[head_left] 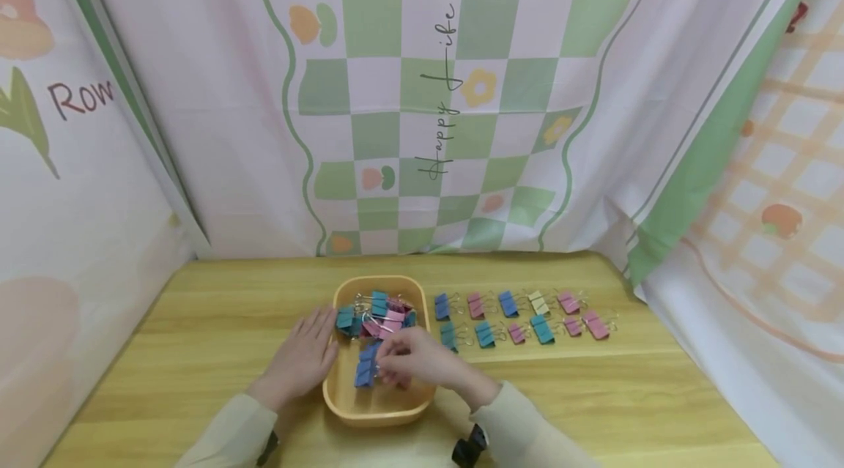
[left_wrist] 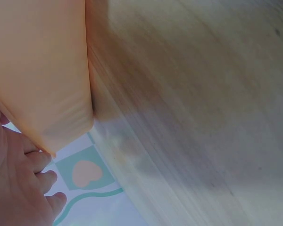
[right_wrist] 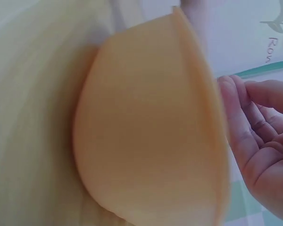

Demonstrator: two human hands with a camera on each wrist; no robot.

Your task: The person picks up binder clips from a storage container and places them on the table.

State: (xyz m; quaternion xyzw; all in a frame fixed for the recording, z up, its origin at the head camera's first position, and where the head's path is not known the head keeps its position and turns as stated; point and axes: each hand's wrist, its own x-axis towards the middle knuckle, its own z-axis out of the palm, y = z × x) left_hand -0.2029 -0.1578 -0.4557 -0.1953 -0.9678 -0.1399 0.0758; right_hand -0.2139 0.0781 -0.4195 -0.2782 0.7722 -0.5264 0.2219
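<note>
A yellow-orange plastic tray holds a heap of teal, pink and blue binder clips toward its far end. My left hand lies beside the tray's left wall, fingers extended, fingertips near the rim; in the left wrist view its fingers show beyond the tray wall. My right hand is over the tray, thumb and fingers drawn together right at a blue binder clip. In the right wrist view the rim overlaps the tips of the right hand; I cannot tell whether they pinch the clip.
Right of the tray, two rows of binder clips lie on the wooden table, including a yellow clip, a teal clip and a pink clip. A printed curtain hangs along the table's back edge and both sides.
</note>
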